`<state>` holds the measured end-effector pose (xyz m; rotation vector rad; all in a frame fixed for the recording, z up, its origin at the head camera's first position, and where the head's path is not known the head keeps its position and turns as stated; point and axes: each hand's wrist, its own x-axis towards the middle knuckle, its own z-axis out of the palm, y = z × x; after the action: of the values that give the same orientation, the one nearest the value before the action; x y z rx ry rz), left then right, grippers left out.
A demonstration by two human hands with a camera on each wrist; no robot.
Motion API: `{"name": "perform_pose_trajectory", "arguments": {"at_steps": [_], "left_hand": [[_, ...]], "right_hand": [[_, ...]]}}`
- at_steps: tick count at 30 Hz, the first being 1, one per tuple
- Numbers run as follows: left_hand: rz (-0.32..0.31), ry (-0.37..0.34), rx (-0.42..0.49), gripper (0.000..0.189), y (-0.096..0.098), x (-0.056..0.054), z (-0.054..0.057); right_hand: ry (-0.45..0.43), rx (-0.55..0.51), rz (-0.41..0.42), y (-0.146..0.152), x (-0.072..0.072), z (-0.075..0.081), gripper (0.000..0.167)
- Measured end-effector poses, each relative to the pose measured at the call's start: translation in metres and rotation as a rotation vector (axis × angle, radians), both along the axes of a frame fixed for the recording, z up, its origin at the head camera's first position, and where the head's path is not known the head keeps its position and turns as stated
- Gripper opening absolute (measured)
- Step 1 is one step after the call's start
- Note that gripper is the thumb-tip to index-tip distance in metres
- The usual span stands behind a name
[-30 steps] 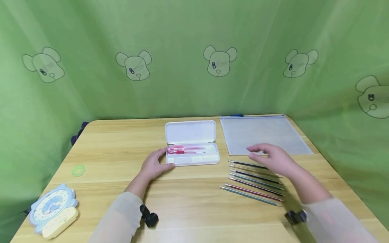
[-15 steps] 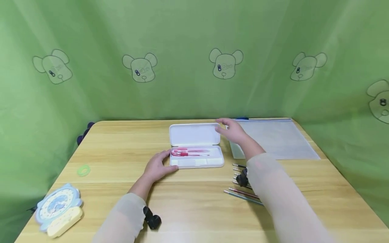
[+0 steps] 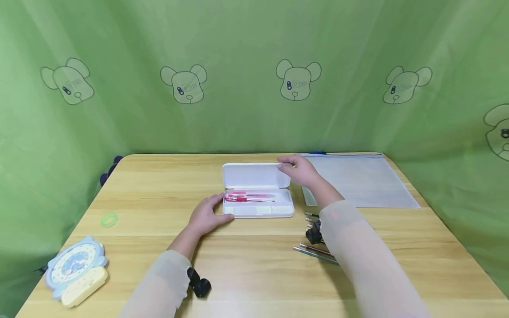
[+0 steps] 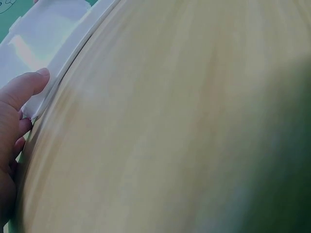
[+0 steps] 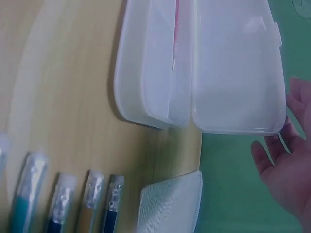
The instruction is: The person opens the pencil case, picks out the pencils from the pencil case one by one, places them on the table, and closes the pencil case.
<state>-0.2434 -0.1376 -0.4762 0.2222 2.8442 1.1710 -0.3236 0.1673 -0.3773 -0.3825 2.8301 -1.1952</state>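
Observation:
A white pencil case (image 3: 258, 211) lies with its lid (image 3: 254, 176) raised, and red pens (image 3: 242, 199) are in it. My left hand (image 3: 204, 216) grips the case's left end. In the left wrist view, the left thumb (image 4: 30, 87) lies over the front edge with the other fingers round the end. My right hand (image 3: 302, 171) is at the lid's far right corner. In the right wrist view, its loosely bent fingers (image 5: 262, 158) touch the lid's outer edge, partly behind it. Several pencils (image 3: 314, 252) lie half hidden under the right forearm.
A translucent zip pouch (image 3: 366, 183) lies at the back right. At the left are a green ring (image 3: 109, 219) and a blue and cream toy clock (image 3: 75, 267). A green curtain (image 3: 238, 119) hangs behind the table.
My right hand has moved from above the pencils, left and away to the lid's corner. The lid tilts slightly more forward now. My left hand stays at the case.

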Motion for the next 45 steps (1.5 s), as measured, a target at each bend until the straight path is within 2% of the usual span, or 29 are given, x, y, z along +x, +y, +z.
{"name": "perform_pose_trajectory", "arguments": {"at_steps": [7,12,16,20,23,26,32,37,41,45], "left_hand": [[-0.004,0.005,-0.005,0.086,0.000,0.001,0.002],[-0.009,0.020,-0.012,0.087,0.000,0.001,0.002],[-0.011,0.035,0.024,0.093,0.000,0.001,0.002],[-0.028,0.063,0.072,0.099,-0.002,0.001,0.002],[-0.046,0.082,0.069,0.096,-0.002,0.001,0.001],[-0.046,0.075,0.067,0.087,-0.002,0.002,0.001],[-0.021,0.031,0.111,0.065,-0.001,0.004,0.003],[-0.009,-0.035,0.118,0.071,-0.002,0.004,0.008],[-0.032,-0.089,0.201,0.074,-0.002,0.001,0.012],[-0.064,-0.098,0.267,0.075,-0.003,-0.001,0.013]], "right_hand": [[-0.062,-0.004,0.023,0.002,0.017,0.001,0.039],[-0.116,-0.003,0.078,0.005,0.033,-0.003,0.030],[-0.132,0.069,0.158,0.008,0.044,-0.013,0.028],[-0.085,0.146,0.219,0.008,0.052,-0.024,0.029],[-0.051,0.157,0.240,0.009,0.054,-0.030,0.029],[-0.054,0.156,0.236,0.011,0.055,-0.033,0.030],[-0.096,0.152,0.168,0.025,0.055,-0.037,0.046],[-0.143,0.158,0.155,0.035,0.055,-0.045,0.063],[-0.179,0.133,0.168,0.037,0.054,-0.049,0.070],[-0.219,0.111,0.172,0.041,0.051,-0.052,0.076]]}}
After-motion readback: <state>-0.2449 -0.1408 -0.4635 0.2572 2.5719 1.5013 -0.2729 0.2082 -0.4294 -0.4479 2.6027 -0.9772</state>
